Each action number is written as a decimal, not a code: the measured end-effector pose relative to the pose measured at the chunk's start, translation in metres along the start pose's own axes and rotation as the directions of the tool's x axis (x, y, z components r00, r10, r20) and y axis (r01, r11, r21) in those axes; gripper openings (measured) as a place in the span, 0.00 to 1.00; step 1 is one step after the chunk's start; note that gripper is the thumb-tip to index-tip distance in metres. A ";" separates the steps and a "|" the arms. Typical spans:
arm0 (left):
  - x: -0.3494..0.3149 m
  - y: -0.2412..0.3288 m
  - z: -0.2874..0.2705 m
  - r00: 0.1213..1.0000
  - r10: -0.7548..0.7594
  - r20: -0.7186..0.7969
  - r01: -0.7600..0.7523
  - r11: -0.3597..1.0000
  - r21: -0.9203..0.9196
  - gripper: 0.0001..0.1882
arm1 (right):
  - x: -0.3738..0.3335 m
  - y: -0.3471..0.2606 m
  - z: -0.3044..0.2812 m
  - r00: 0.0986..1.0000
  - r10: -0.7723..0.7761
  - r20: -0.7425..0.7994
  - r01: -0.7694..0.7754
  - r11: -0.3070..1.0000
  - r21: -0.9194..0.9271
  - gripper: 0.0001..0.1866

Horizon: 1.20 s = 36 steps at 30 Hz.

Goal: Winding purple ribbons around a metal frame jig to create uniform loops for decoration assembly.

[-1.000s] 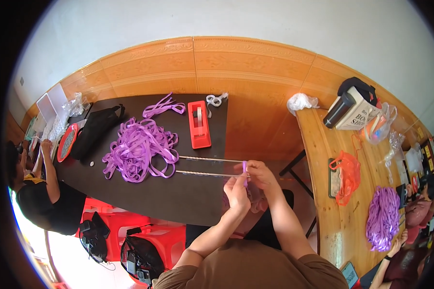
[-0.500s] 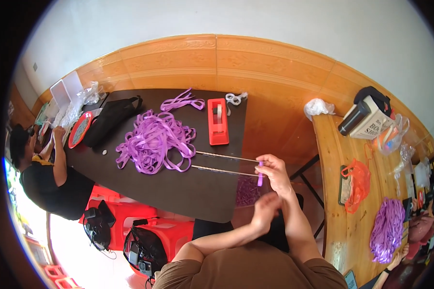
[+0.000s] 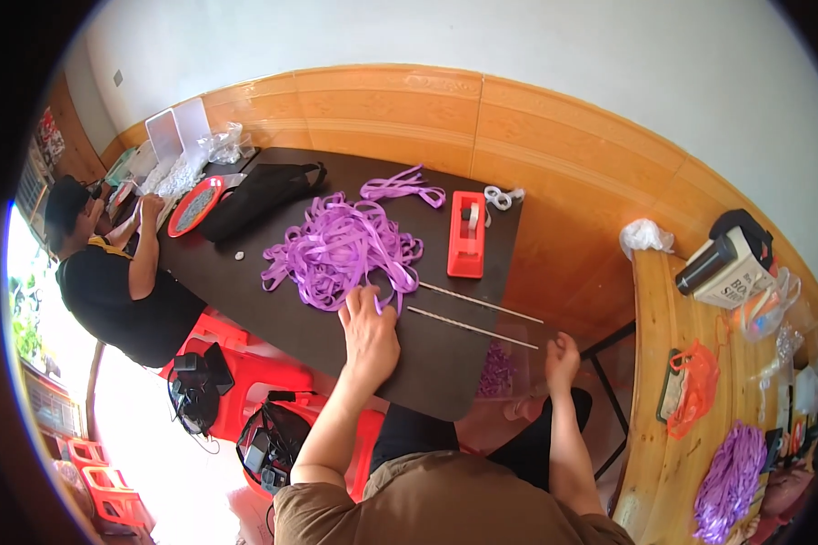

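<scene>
My left hand [image 3: 370,338] rests at the near edge of a tangled heap of purple ribbon [image 3: 341,245] on the dark table. Its fingers are closed on a strand of purple ribbon [image 3: 379,303]. Two thin, pale rods stick out past the table's right edge, a far rod [image 3: 482,302] and a near rod [image 3: 473,328], roughly side by side. Just beyond their free ends hangs my right hand [image 3: 562,363], loosely curled, fingers a little apart, with nothing visible in it.
A red tape dispenser [image 3: 466,236] and white-handled scissors [image 3: 500,196] lie behind the rods. A clear bin of purple pieces [image 3: 496,371] stands below the table edge. At left, a person [image 3: 123,272] works beside a red plate [image 3: 195,207]. A wooden table [image 3: 650,400] stands right.
My left hand has moved left from beside the rods to the ribbon heap. My right hand has dropped away from the rod ends, and the purple loop there is gone. The view has shifted.
</scene>
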<state>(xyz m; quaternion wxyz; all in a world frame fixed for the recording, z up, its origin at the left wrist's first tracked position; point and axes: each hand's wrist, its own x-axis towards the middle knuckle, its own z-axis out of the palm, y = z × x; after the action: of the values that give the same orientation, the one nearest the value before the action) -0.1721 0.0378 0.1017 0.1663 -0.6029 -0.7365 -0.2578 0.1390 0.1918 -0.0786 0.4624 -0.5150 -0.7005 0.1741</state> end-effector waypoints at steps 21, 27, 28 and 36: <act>0.018 0.016 -0.048 0.948 0.286 0.139 -0.238 0.928 -0.286 0.35 | 0.005 -0.220 -0.077 0.913 -0.384 0.140 0.115 0.572 0.812 0.28; 0.037 -0.042 0.005 0.831 0.466 0.304 -0.414 0.883 -0.221 0.16 | 0.011 -0.227 -0.103 0.824 -0.563 -0.065 0.385 0.471 0.794 0.30; 0.036 -0.046 0.011 0.849 0.465 0.252 -0.408 0.879 -0.246 0.13 | 0.014 -0.223 -0.108 0.828 -0.553 -0.092 0.383 0.437 0.814 0.30; 0.042 -0.083 0.012 0.968 0.246 0.054 -0.245 0.969 -0.039 0.08 | 0.021 -0.192 -0.123 0.967 -0.218 0.129 -0.186 -0.267 0.946 0.36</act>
<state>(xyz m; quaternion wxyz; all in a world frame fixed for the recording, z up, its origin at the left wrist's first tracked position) -0.2609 0.0663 0.1005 0.1656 -0.6993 -0.6565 -0.2295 0.1321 0.1039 0.1323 0.5971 0.0946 -0.3416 0.7196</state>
